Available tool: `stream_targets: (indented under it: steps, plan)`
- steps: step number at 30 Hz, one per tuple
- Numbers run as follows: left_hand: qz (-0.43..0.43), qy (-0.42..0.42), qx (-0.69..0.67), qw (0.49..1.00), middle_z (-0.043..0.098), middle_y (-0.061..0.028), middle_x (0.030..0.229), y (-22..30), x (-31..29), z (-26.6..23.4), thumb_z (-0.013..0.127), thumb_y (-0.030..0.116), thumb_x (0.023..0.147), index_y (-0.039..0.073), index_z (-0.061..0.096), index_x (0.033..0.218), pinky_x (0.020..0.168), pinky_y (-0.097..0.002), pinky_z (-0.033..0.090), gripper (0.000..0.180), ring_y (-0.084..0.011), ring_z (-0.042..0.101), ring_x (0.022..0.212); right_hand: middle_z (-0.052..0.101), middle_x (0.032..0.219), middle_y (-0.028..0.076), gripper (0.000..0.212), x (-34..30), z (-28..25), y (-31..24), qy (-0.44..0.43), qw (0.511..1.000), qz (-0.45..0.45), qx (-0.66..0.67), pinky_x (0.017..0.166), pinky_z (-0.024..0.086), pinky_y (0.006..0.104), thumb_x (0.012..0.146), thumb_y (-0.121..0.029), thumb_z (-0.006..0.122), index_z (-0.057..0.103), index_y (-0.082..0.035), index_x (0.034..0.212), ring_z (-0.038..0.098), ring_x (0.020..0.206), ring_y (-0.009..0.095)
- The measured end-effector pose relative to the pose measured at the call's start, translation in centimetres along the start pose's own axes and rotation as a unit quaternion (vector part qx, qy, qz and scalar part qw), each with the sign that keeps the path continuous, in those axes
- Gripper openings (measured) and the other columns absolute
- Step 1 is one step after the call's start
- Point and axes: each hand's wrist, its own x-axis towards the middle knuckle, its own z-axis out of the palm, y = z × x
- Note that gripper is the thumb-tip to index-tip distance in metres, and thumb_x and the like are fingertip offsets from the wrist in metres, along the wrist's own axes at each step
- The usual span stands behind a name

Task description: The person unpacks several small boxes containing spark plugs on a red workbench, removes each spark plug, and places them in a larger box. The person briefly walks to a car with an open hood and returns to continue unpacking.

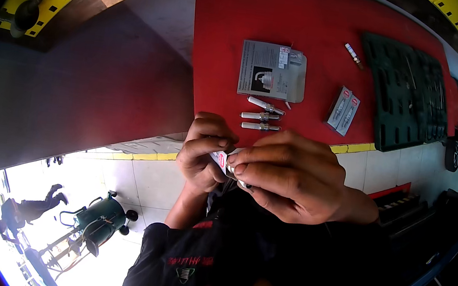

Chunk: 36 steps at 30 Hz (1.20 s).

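Note:
My left hand [204,150] is closed round a small white spark plug box [222,158] with a red mark, just off the table's near edge. At one end of that box my right hand [299,178] pinches a spark plug [231,168]; only bits of it show between the fingers. How far the plug sits inside the box is hidden. Beyond my hands, three spark plugs [260,116] with white bodies and metal ends lie side by side. Behind them rests an opened grey carton [258,54] with a plug pictured on it.
Two small boxes [343,112] lie together to the right on the red tabletop [219,43]. Farther back is another spark plug [353,54], beside a dark green tool case [382,99] with tools. At lower left, a person [29,209] and a green wheeled tank [101,216] are in the bright area.

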Motion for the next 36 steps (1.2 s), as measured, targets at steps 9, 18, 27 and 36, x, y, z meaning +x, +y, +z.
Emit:
stream_targets:
  steps: [9, 18, 27, 36]
  plan:
    - [-0.029, 0.031, -0.031, 0.999, 0.064, -0.0164, 0.108, -0.7, -0.6, 0.8, 0.075, 0.051, 0.100, 0.001, 0.064, 0.116, 0.081, -0.0411, 0.052, 0.053, -0.0286, 0.062, 0.096, 0.075, 0.116, 0.017, 0.047, 0.9, -0.2, -0.2, -0.020, 0.997, 0.023, -0.074, 0.074, 0.059, 0.0370, 0.075, 0.001, 0.087, 0.073, 0.002, 0.120, 0.071, 0.095, 0.028]
    - [-0.060, 0.081, -0.059, 0.993, 0.065, -0.0174, 0.111, -0.5, -0.5, 1.1, 0.074, 0.050, 0.102, 0.000, 0.061, 0.122, 0.085, -0.0405, 0.053, 0.056, -0.0281, 0.063, 0.100, 0.069, 0.115, 0.014, 0.044, 0.5, -1.4, 0.4, -0.013, 0.987, 0.162, -0.002, 0.059, 0.057, 0.0291, 0.088, -0.012, 0.088, 0.068, 0.000, 0.125, 0.071, 0.082, 0.017]
    - [-0.130, 0.082, -0.051, 0.987, 0.065, -0.0170, 0.122, 0.5, -1.2, 2.0, 0.070, 0.035, 0.107, -0.007, 0.050, 0.139, 0.101, -0.0376, 0.050, 0.057, -0.0211, 0.063, 0.112, 0.073, 0.109, 0.012, 0.038, -0.5, 1.9, 3.4, 0.064, 0.965, 0.175, 0.187, 0.058, 0.056, 0.0214, 0.094, 0.002, 0.078, 0.065, 0.003, 0.130, 0.075, 0.088, 0.013]
    - [-0.090, 0.042, -0.020, 0.995, 0.060, -0.0197, 0.121, 0.9, 0.4, 2.2, 0.061, 0.021, 0.108, -0.001, 0.049, 0.131, 0.092, -0.0351, 0.049, 0.033, -0.0203, 0.059, 0.102, 0.071, 0.111, 0.012, 0.025, -1.3, 2.9, 4.5, 0.091, 0.951, 0.199, 0.219, 0.060, 0.055, 0.0202, 0.096, 0.003, 0.075, 0.065, 0.003, 0.119, 0.073, 0.087, 0.012]
